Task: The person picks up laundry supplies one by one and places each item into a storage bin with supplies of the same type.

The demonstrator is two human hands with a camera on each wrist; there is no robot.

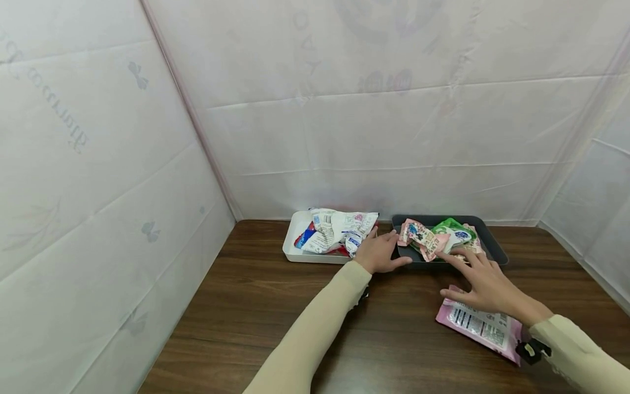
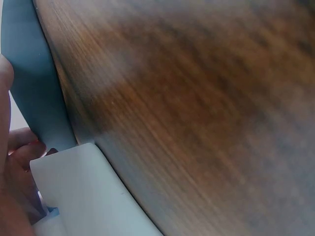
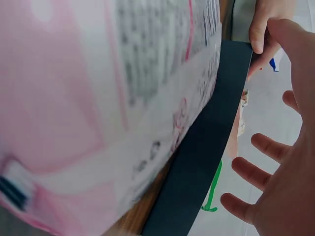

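My left hand [image 1: 378,253] is between the white tray [image 1: 315,259] and the dark grey tray [image 1: 496,253], thumb pointing right along the dark tray's front left corner. In the right wrist view, the left thumb [image 3: 258,35] lies right at that corner. Spread wide, my right hand [image 1: 492,284] hovers by the dark tray's front edge, over a pink packet [image 1: 479,324] lying on the table. Inside the dark tray are pink wrapped snacks [image 1: 424,238] and a green and white packet [image 1: 455,232]. A white snack bag [image 1: 339,230] fills much of the white tray.
Both trays stand at the back of the brown wooden table [image 1: 275,306], close to a pale hanging sheet [image 1: 344,137]. A blue and red wrapper [image 1: 306,235] shows under the white bag. Another sheet [image 1: 98,191] borders the left side.
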